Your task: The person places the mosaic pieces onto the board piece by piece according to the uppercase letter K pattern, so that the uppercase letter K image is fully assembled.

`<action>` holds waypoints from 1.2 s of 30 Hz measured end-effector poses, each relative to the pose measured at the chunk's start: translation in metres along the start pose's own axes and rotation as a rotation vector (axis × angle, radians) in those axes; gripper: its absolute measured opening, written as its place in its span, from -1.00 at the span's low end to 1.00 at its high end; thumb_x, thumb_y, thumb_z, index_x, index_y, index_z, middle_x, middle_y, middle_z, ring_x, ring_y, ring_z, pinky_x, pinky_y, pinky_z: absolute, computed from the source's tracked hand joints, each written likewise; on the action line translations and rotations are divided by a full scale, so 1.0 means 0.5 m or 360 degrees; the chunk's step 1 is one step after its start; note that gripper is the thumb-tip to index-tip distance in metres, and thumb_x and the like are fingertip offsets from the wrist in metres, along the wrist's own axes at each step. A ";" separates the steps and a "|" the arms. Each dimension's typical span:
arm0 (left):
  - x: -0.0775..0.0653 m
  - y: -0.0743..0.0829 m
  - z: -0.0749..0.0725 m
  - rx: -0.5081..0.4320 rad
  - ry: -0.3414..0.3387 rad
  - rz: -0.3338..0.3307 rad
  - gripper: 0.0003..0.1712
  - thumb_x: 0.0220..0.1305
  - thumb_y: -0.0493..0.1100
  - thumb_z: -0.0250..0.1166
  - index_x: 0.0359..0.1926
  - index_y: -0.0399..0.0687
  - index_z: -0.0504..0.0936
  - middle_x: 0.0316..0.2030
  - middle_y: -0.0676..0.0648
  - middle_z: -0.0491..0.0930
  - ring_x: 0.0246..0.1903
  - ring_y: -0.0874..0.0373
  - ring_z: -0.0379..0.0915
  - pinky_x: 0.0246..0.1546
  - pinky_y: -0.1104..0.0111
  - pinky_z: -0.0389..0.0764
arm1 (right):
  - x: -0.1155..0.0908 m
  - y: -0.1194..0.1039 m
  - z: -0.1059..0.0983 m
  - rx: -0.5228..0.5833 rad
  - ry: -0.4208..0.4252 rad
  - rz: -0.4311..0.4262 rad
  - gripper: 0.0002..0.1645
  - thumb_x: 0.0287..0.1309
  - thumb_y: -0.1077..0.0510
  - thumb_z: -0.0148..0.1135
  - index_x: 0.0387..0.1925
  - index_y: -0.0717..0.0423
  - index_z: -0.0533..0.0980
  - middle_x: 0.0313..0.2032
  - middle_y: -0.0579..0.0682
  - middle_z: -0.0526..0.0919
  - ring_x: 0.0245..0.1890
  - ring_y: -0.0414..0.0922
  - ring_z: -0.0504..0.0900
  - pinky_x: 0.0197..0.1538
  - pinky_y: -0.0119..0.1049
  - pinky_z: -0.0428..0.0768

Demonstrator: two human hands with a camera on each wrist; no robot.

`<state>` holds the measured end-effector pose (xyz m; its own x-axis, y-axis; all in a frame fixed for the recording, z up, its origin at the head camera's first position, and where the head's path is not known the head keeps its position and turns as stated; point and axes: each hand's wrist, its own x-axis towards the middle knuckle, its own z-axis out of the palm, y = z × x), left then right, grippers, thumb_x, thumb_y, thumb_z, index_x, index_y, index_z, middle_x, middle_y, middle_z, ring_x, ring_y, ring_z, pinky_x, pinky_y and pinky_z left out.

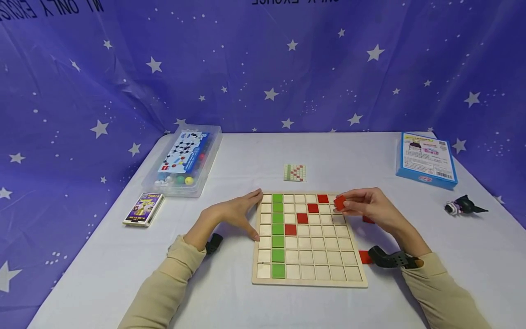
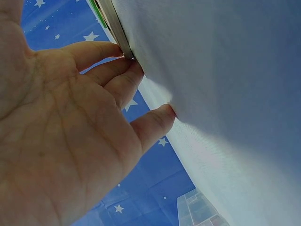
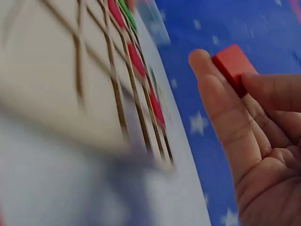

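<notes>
A wooden grid board [image 1: 316,244] lies on the table, its second column from the left filled with green tiles [image 1: 278,230]. Several red tiles [image 1: 302,218] form a diagonal in the upper cells. My right hand [image 1: 371,205] pinches a red square tile [image 3: 234,68] between thumb and fingers, raised over the board's upper right corner. Along the left edge, my left hand [image 1: 232,212] rests with fingers and thumb spread, touching the frame; its palm shows in the left wrist view [image 2: 70,127]. Two loose red tiles [image 1: 365,257] lie right of the board, one partly hidden under the right hand.
Behind the board is a small pattern card [image 1: 295,172]. At left stand a clear plastic case [image 1: 200,176] and a small purple card box [image 1: 144,209]. A blue box [image 1: 427,157] and a small black figure [image 1: 464,205] lie at right. Starry purple cloth hangs behind the table.
</notes>
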<state>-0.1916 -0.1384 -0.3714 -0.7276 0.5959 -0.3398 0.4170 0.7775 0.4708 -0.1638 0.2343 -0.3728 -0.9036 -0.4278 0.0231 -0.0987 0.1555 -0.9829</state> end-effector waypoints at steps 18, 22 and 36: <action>-0.001 0.003 -0.003 -0.0017 -0.0013 -0.0013 0.45 -0.17 0.16 0.58 0.52 -0.16 -0.19 0.54 -0.11 -0.30 0.52 -0.03 -0.33 0.48 0.09 -0.03 | 0.025 -0.012 0.168 -0.0732 -0.0266 0.0090 -0.94 0.05 0.26 0.36 -0.47 0.18 0.69 -0.55 -0.02 0.69 -0.64 -0.24 0.52 -0.53 -0.38 0.55; -0.002 0.004 -0.003 -0.0025 -0.0012 -0.0013 0.44 -0.17 0.14 0.58 0.52 -0.16 -0.19 0.54 -0.11 -0.30 0.52 -0.03 -0.34 0.48 0.09 -0.04 | 0.023 -0.012 0.183 -0.0895 -0.0270 0.0054 -0.92 0.08 0.28 0.31 -0.50 0.12 0.63 -0.61 -0.13 0.58 -0.61 -0.29 0.40 -0.52 -0.45 0.38; 0.002 -0.001 -0.001 -0.0006 -0.0008 0.0003 0.45 -0.18 0.16 0.58 0.52 -0.18 -0.17 0.54 -0.11 -0.29 0.52 -0.02 -0.33 0.48 0.10 -0.03 | 0.015 -0.008 0.198 -0.1133 -0.0278 -0.0151 -0.74 0.00 0.34 0.33 -0.56 0.01 0.43 -0.61 -0.21 0.38 -0.55 -0.31 0.32 -0.45 -0.46 0.31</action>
<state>-0.1927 -0.1383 -0.3712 -0.7241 0.5986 -0.3427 0.4164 0.7755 0.4746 -0.1289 0.1422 -0.3868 -0.8040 -0.5945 0.0143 -0.4735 0.6254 -0.6202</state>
